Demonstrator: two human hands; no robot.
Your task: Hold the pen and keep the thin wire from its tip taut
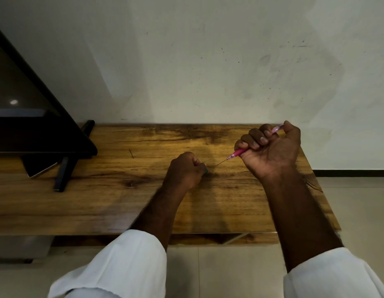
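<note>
A wooden tabletop [122,201] with dark grain stands against a pale wall [208,61] that has small marks and scuffs. At the left a black screen [31,117] stands on thin legs. The floor [358,211] has light tiles, with a dark skirting line [350,173] at the right.

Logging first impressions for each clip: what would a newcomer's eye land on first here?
First the right hand, raised over the right part of the wooden table, fist curled round a pink mechanical pencil whose thin lead points down and left. Its tip aims at the left hand, which rests at the table's middle and pinches something small and green, too hidden to name. A black monitor stands at the far left.
</note>
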